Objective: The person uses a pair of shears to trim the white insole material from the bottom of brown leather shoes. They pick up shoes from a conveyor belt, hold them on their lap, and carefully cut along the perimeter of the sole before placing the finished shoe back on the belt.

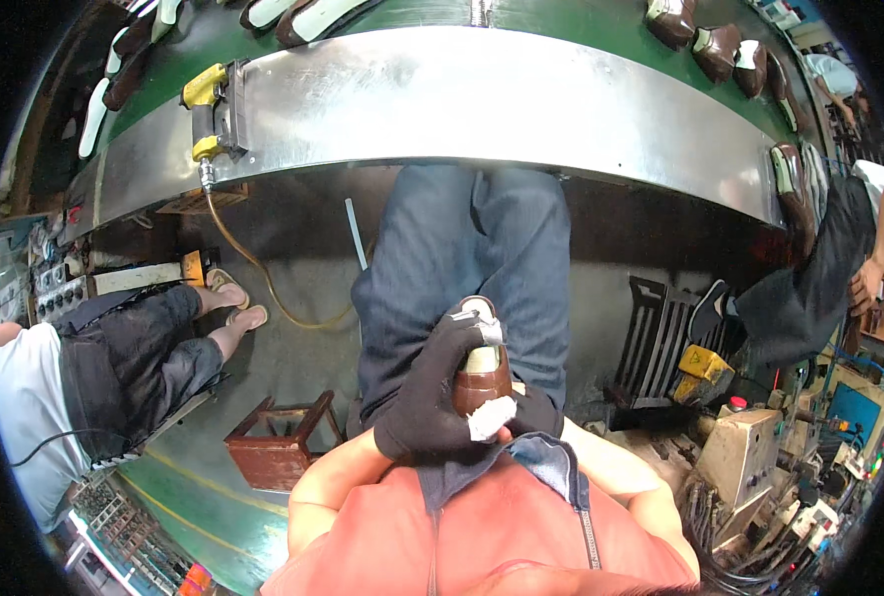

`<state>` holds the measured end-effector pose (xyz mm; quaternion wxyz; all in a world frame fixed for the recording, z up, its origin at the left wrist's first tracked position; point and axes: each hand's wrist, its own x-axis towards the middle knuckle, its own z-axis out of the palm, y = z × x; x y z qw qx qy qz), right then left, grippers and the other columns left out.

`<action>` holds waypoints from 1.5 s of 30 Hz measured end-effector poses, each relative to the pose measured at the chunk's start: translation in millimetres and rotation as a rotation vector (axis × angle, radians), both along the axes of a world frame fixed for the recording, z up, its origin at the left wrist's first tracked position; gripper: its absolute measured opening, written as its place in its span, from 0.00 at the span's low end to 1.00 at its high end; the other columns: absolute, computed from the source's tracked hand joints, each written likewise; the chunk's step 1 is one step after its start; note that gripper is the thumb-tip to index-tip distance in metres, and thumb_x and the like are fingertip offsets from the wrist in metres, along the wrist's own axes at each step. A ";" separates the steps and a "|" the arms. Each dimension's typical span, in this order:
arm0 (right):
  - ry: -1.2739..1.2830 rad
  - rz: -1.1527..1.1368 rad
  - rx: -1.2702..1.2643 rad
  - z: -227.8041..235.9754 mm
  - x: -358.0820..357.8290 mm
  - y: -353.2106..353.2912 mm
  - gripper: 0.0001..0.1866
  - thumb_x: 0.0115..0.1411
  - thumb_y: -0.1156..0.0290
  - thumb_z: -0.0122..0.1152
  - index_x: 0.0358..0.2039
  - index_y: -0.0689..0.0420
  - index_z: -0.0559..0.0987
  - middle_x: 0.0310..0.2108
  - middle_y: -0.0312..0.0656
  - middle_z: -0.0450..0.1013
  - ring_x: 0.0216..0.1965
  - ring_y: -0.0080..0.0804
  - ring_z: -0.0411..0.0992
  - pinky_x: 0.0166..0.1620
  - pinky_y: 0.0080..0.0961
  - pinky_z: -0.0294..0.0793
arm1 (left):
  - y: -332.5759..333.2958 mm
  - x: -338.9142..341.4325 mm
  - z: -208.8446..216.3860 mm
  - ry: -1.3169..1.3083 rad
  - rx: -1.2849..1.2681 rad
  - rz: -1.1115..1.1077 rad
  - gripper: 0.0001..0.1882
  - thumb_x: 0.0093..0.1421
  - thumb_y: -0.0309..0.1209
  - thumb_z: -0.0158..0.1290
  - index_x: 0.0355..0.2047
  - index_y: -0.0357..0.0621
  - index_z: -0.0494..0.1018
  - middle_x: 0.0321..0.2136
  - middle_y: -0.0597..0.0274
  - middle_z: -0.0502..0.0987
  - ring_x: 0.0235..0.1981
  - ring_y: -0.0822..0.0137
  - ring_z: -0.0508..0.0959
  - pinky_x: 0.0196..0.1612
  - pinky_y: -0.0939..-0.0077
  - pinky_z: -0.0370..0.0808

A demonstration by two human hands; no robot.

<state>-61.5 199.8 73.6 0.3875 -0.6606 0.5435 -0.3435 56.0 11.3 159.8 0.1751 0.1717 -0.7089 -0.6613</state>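
Note:
A brown leather shoe (481,385) with a pale sole or lining stands roughly upright above my lap, its narrow end pointing away from me. My left hand (424,395), in a black glove with a white wrap at a fingertip, is closed around the shoe's left side. On the lower right, my right hand (537,409), also gloved in black, grips the shoe, its fingers partly hidden behind it. A white wrap or wad (492,418) sits against the shoe's near end; I cannot tell whether it is finger tape or cloth.
Ahead curves a metal-edged bench (482,94) with a green top. A yellow and black air stapler (206,111) lies on it, its hose hanging down. Brown shoes (716,52) line the bench. A wooden stool (278,437) stands at left; people are on both sides.

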 end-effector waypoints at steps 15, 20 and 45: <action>0.071 -0.032 -0.110 1.6 -3.5 9.6 0.18 0.57 0.56 0.56 0.40 0.58 0.75 0.41 0.45 0.74 0.38 0.41 0.75 0.36 0.34 0.73 | 14.3 1.3 14.0 -0.115 0.046 0.124 0.32 0.44 0.27 0.64 0.50 0.37 0.64 0.49 0.49 0.68 0.53 0.53 0.70 0.60 0.62 0.62; 0.161 -0.040 -0.053 16.2 -6.7 1.3 0.16 0.56 0.55 0.58 0.32 0.57 0.73 0.32 0.43 0.71 0.33 0.41 0.73 0.34 0.33 0.72 | 14.3 -0.1 10.7 -0.176 -0.015 0.189 0.29 0.43 0.27 0.63 0.47 0.38 0.66 0.45 0.48 0.71 0.49 0.53 0.73 0.56 0.64 0.66; -0.602 -0.654 0.679 55.0 -94.6 -107.3 0.30 0.68 0.45 0.40 0.36 0.63 0.76 0.23 0.39 0.74 0.19 0.23 0.73 0.24 0.21 0.73 | -49.5 -57.2 -103.4 -0.417 -0.300 0.228 0.19 0.66 0.36 0.44 0.52 0.38 0.66 0.36 0.47 0.78 0.33 0.55 0.80 0.37 0.65 0.75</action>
